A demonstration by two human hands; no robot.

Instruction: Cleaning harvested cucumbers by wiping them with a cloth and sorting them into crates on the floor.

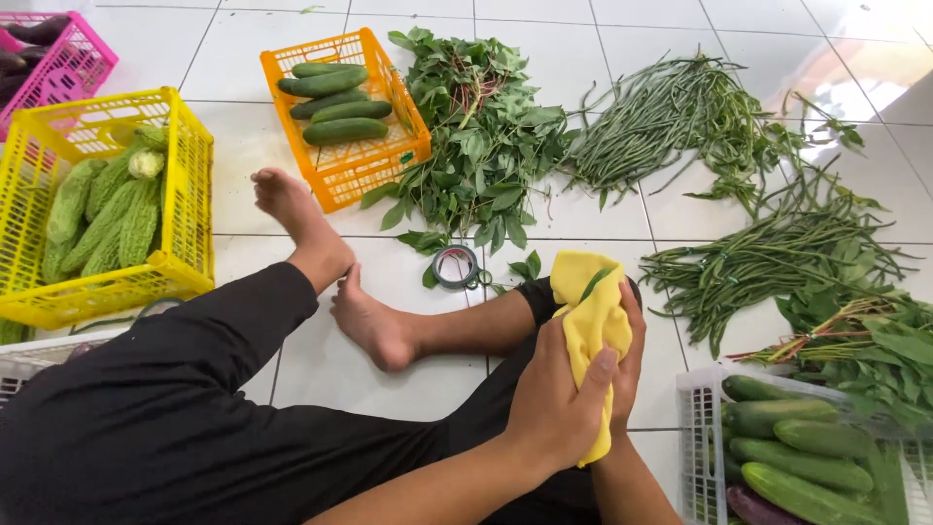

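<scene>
Both hands grip the yellow cloth above the lap: left hand clamped around its front, right hand wrapped behind. Tape roll on the floor just beyond.

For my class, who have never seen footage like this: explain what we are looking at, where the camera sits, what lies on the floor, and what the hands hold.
There is no machine here. One camera, worn on a person's head, looks down at that person's own lap, bare feet and hands. The person sits on a white tiled floor. The left hand and the right hand together hold a yellow cloth, apparently wrapped around something hidden inside. On the floor lie an orange crate of cucumbers, a yellow crate of bitter gourds, a pink crate, a white crate of cucumbers, leafy greens, long beans and a roll of tape.
</scene>
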